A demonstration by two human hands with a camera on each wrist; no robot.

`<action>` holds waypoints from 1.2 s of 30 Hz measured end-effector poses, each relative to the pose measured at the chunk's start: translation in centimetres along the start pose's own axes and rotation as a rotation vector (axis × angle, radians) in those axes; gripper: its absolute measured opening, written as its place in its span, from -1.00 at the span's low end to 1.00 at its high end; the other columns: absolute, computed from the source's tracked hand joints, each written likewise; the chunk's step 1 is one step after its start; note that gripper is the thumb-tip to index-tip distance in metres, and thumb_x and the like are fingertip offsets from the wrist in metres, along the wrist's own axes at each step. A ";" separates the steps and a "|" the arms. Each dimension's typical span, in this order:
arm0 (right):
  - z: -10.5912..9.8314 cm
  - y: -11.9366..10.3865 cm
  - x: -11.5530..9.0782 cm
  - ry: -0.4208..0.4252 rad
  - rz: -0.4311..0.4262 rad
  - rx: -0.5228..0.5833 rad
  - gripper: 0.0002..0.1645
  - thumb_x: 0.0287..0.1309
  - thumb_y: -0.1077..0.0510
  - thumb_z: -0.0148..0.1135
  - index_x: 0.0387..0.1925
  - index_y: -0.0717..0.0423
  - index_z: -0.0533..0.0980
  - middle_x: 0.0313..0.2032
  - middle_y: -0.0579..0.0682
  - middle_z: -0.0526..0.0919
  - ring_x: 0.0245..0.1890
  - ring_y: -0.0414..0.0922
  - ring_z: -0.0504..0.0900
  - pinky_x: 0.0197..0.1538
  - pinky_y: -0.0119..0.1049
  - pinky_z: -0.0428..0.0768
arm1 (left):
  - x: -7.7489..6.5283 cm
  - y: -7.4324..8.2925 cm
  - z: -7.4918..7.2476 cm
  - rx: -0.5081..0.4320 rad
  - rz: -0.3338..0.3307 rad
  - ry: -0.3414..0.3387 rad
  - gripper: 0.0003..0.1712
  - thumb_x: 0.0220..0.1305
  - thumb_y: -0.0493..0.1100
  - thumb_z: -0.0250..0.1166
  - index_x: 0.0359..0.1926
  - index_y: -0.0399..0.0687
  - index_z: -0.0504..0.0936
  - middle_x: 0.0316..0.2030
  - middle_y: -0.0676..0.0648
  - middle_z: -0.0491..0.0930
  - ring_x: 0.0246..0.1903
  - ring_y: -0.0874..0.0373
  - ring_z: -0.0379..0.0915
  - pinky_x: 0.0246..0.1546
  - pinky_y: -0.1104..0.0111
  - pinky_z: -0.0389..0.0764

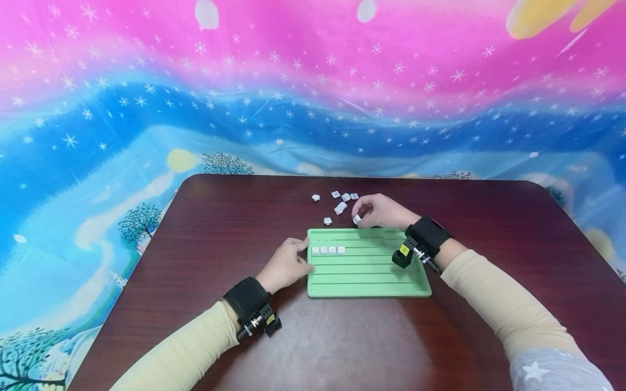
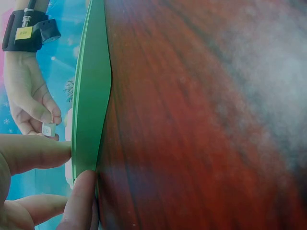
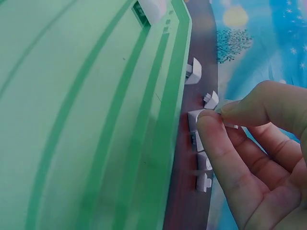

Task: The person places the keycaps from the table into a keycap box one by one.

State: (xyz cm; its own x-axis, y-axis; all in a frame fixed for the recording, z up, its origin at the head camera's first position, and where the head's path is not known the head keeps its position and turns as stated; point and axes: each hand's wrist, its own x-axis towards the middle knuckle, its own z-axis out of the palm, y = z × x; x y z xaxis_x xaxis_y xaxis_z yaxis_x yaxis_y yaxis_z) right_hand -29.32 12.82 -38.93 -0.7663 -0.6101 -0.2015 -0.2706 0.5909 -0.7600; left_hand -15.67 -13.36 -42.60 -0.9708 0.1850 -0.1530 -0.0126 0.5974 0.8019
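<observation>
A green tray [image 1: 371, 274] with raised ridges lies on the table. My left hand [image 1: 286, 265] holds its left edge, fingertips and thumb against the rim [image 2: 88, 105]. Along one ridge at the tray's left sits a row of several white keycaps [image 1: 328, 250]. Just beyond the tray's far edge, my right hand [image 1: 379, 210] pinches one white keycap [image 1: 357, 219] between thumb and index finger. A mark shows on its face in the left wrist view [image 2: 48, 129], too small to read. Fingers mostly cover it in the right wrist view.
Several loose white keycaps [image 1: 340, 208] lie scattered behind the tray, some tipped on their sides. One keycap [image 1: 327, 221] is close to the tray's far edge. The dark wooden table [image 1: 235, 217] ends at a printed cloth backdrop [image 1: 313, 98].
</observation>
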 end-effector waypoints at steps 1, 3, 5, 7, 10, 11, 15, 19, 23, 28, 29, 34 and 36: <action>0.1 0.0 0.0 -0.002 0.006 0.011 -0.80 0.14 0.37 0.34 -0.16 0.19 0.61 -0.19 0.06 0.70 -0.17 -0.02 0.65 -0.13 -0.16 0.59 | 0.0 0.0 0.0 -0.003 -0.005 -0.002 -0.16 0.21 -0.39 0.42 0.46 -0.42 0.28 0.32 -0.36 0.33 -0.41 0.22 0.47 -0.36 0.41 0.53; 0.3 -0.1 -0.2 -0.007 0.014 0.034 -0.79 0.13 0.38 0.35 -0.18 0.19 0.60 -0.20 0.06 0.70 -0.17 -0.02 0.67 -0.12 -0.14 0.62 | 0.0 0.0 0.0 -0.006 -0.013 -0.002 -0.16 0.21 -0.39 0.42 0.47 -0.41 0.28 0.32 -0.35 0.33 -0.41 0.21 0.47 -0.37 0.41 0.53; 0.4 -0.1 -0.3 -0.012 0.017 0.056 -0.79 0.13 0.39 0.36 -0.18 0.20 0.59 -0.19 0.07 0.70 -0.18 -0.02 0.68 -0.11 -0.12 0.63 | 0.0 0.0 0.0 -0.011 -0.017 -0.001 -0.16 0.22 -0.39 0.42 0.47 -0.40 0.28 0.32 -0.35 0.33 -0.40 0.21 0.47 -0.37 0.41 0.53; 0.5 -0.2 -0.4 -0.018 0.015 0.072 -0.78 0.14 0.39 0.36 -0.15 0.23 0.59 -0.19 0.09 0.70 -0.18 -0.01 0.68 -0.11 -0.11 0.64 | 0.0 0.0 0.0 -0.016 -0.020 -0.001 -0.16 0.22 -0.39 0.43 0.47 -0.40 0.28 0.32 -0.35 0.33 -0.40 0.21 0.48 -0.38 0.41 0.54; 0.6 -0.3 -0.7 -0.030 0.018 0.078 -0.70 0.16 0.40 0.35 -0.04 0.31 0.62 -0.20 0.13 0.72 -0.22 0.02 0.69 -0.16 -0.14 0.65 | 0.0 0.0 0.0 -0.020 -0.019 -0.001 -0.16 0.21 -0.39 0.43 0.47 -0.41 0.28 0.32 -0.35 0.33 -0.39 0.21 0.48 -0.38 0.40 0.54; 0.6 -0.3 -0.7 -0.033 0.023 0.074 -0.66 0.16 0.39 0.35 0.01 0.31 0.63 -0.22 0.12 0.74 -0.24 0.03 0.69 -0.20 -0.16 0.64 | 0.0 0.0 0.0 -0.020 -0.018 -0.002 -0.16 0.21 -0.39 0.43 0.47 -0.41 0.28 0.32 -0.35 0.33 -0.39 0.21 0.48 -0.38 0.40 0.54; 0.6 -0.4 -1.0 -0.042 0.029 0.050 -0.58 0.18 0.37 0.36 0.11 0.29 0.66 -0.25 0.12 0.78 -0.31 0.04 0.70 -0.29 -0.22 0.59 | 0.0 -0.1 0.0 -0.023 -0.020 -0.004 -0.16 0.21 -0.39 0.43 0.47 -0.41 0.27 0.32 -0.36 0.32 -0.40 0.21 0.48 -0.37 0.40 0.54; 0.8 -0.6 -1.3 -0.041 0.016 0.054 -0.63 0.19 0.36 0.36 0.06 0.32 0.68 -0.25 0.13 0.78 -0.29 0.04 0.71 -0.25 -0.21 0.60 | 0.0 -0.1 0.0 -0.016 -0.022 -0.005 -0.16 0.21 -0.38 0.43 0.47 -0.41 0.28 0.32 -0.35 0.32 -0.40 0.21 0.48 -0.38 0.41 0.53; 0.9 -0.8 -1.6 -0.031 0.026 0.049 -0.67 0.20 0.35 0.37 0.01 0.29 0.70 -0.25 0.12 0.78 -0.26 0.03 0.71 -0.18 -0.15 0.60 | 0.0 0.1 0.0 -0.001 -0.022 -0.003 -0.16 0.21 -0.38 0.43 0.47 -0.40 0.28 0.33 -0.35 0.33 -0.39 0.21 0.49 -0.37 0.41 0.53; 0.9 -0.8 -1.9 -0.026 0.029 0.042 -0.71 0.20 0.33 0.39 -0.02 0.27 0.70 -0.24 0.10 0.78 -0.24 0.00 0.69 -0.10 -0.09 0.59 | -0.1 0.2 -0.1 0.008 -0.021 -0.002 -0.16 0.21 -0.37 0.43 0.47 -0.41 0.29 0.32 -0.35 0.33 -0.39 0.21 0.49 -0.36 0.40 0.54; 1.0 -0.8 -2.0 -0.024 0.026 0.041 -0.72 0.19 0.33 0.39 -0.04 0.27 0.71 -0.24 0.10 0.78 -0.24 -0.01 0.69 -0.09 -0.09 0.59 | 0.0 0.2 -0.1 0.008 -0.020 -0.002 -0.16 0.21 -0.37 0.44 0.47 -0.40 0.29 0.32 -0.35 0.34 -0.39 0.21 0.49 -0.35 0.40 0.54; 1.1 -0.6 -2.0 -0.008 0.014 0.042 -0.75 0.17 0.33 0.41 -0.09 0.26 0.71 -0.20 0.07 0.77 -0.24 -0.05 0.66 -0.10 -0.14 0.57 | 0.0 0.2 -0.1 0.006 -0.018 -0.003 -0.16 0.21 -0.37 0.44 0.47 -0.40 0.29 0.32 -0.34 0.34 -0.38 0.21 0.49 -0.35 0.40 0.54; 1.1 -0.6 -2.0 0.001 0.017 0.038 -0.72 0.16 0.32 0.43 -0.06 0.25 0.71 -0.20 0.05 0.77 -0.25 -0.06 0.65 -0.12 -0.16 0.56 | 0.0 0.1 -0.1 0.008 -0.015 -0.003 -0.16 0.20 -0.37 0.44 0.46 -0.41 0.29 0.32 -0.34 0.35 -0.37 0.21 0.50 -0.35 0.40 0.55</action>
State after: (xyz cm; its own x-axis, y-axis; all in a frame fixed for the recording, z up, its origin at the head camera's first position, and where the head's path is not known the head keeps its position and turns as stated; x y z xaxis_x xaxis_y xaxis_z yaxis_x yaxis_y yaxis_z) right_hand -26.97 13.13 -38.75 -0.7709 -0.6000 -0.2141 -0.2353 0.5805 -0.7795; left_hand -15.69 -13.36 -42.49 -0.9699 0.1780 -0.1664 -0.0252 0.6060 0.7951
